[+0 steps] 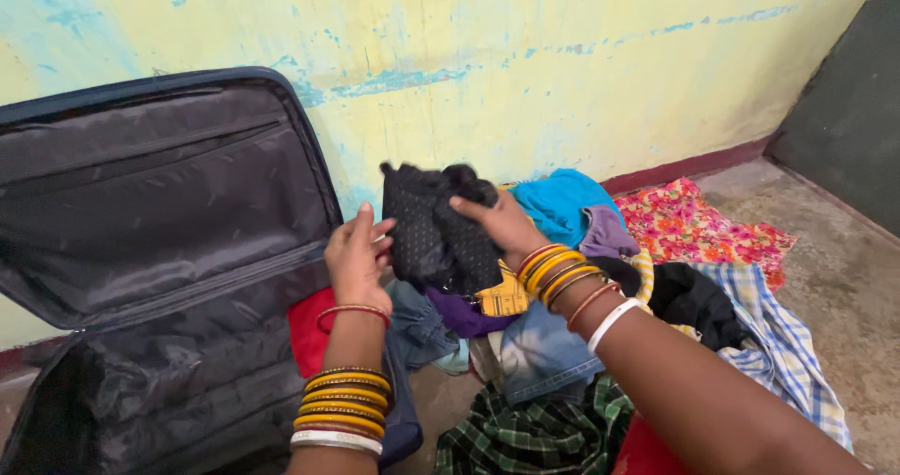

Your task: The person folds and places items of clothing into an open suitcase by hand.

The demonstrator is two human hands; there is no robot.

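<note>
Peeling yellow wall, dark dotted garment [436,231] crumpled, right hand [502,224] grip clutching it, left hand [356,259] touching.

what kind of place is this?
Probably a room in a home: a worn, peeling painted wall, a bare concrete floor, an open suitcase and a pile of clothes on the floor.

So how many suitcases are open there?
1. The dark suitcase lies open at the left against the wall, its lid propped up, beside the clothes pile; others out of frame can't be ruled out.
</note>
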